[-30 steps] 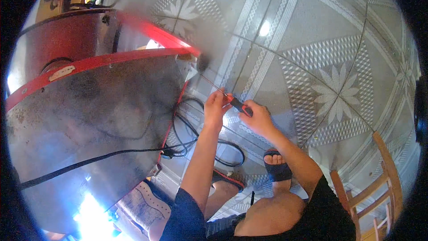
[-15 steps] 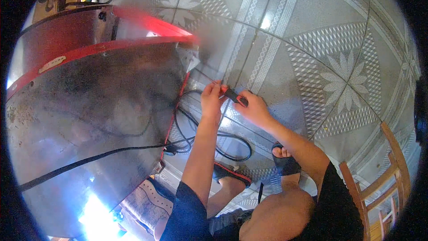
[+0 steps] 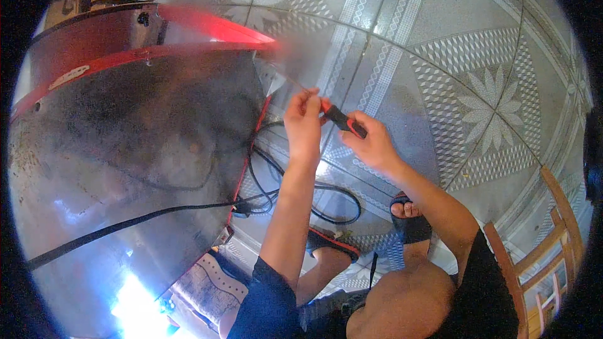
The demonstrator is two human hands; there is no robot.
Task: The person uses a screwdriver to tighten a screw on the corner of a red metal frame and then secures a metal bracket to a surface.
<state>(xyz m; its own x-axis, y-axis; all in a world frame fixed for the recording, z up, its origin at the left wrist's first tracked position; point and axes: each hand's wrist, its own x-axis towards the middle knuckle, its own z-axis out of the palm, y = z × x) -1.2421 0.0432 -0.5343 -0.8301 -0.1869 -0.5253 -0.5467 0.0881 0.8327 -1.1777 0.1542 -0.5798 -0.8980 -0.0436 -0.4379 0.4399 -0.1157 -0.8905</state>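
A screwdriver with a black and red handle (image 3: 339, 117) slants between my hands, its thin shaft pointing to the upper left. My right hand (image 3: 374, 143) is wrapped round the rear of the handle. Farther forward, my left hand (image 3: 304, 124) pinches the tool where the handle meets the shaft. The shaft runs toward the corner of a large metal case (image 3: 119, 132) with red edges, beside a pale corner piece (image 3: 270, 80). That corner is blurred, so I cannot tell whether the tip touches it.
A black cable (image 3: 151, 213) crosses the metal panel and loops on the patterned tile floor (image 3: 414, 119) under my forearms. My sandalled feet stand near the loops. A wooden chair (image 3: 534, 257) is at the lower right, and a bright light reflects at the lower left.
Both hands and the screwdriver have shifted slightly up and to the right, and the handle has tilted a little. My grip looks the same. The whole view has also moved slightly.
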